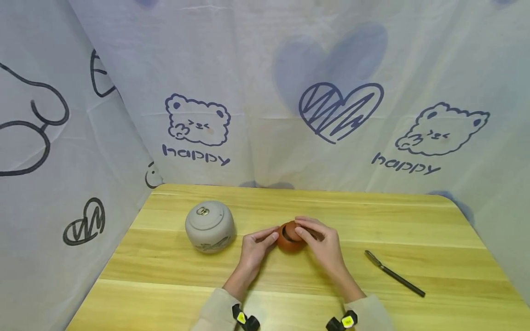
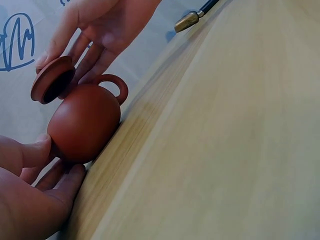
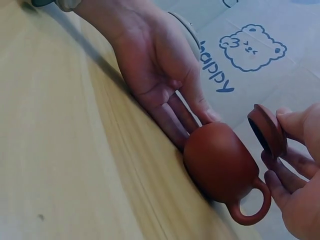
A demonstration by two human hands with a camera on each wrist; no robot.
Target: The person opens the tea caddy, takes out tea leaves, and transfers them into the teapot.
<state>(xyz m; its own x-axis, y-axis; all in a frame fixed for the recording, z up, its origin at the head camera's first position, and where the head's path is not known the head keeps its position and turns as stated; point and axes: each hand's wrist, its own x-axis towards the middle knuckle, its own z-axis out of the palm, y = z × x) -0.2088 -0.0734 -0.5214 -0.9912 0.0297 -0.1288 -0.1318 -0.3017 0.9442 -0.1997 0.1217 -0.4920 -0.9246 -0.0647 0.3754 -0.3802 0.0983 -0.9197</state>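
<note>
Clay pot (image 1: 291, 247), red-brown, sits on a wooden surface (image 1: 290, 294) between a person's two hands, toward the far side. In the head view, the left hand (image 1: 253, 250) grasps its left side between thumb and fingers; the right hand (image 1: 327, 246) pinches the lid (image 1: 293, 230), which is tilted, with a dark gap at the pot's mouth.

The wrist views add what the head view misses: the lid's dark, hollow underside, and a looped handle (image 2: 122, 91) on the pot's side. The right wrist view also shows the lid well clear of the pot's body.

Left of the hands stands a pale grey jar (image 1: 211, 230), its lid on, topped with a small metal ring and marked with dark drawing on its front. Right of them lies a slim tool (image 1: 395, 275) with a dark shaft and a metal head. The left hand comes between jar and pot, the right hand between pot and tool. Behind hangs pale cloth (image 1: 256, 69) printed with hearts, bears and "happy".

From above, the right hand covers the handle. The tool is cut off in the left wrist view, and its exact kind is hard to tell. The pot's inside is too dark to make out.
</note>
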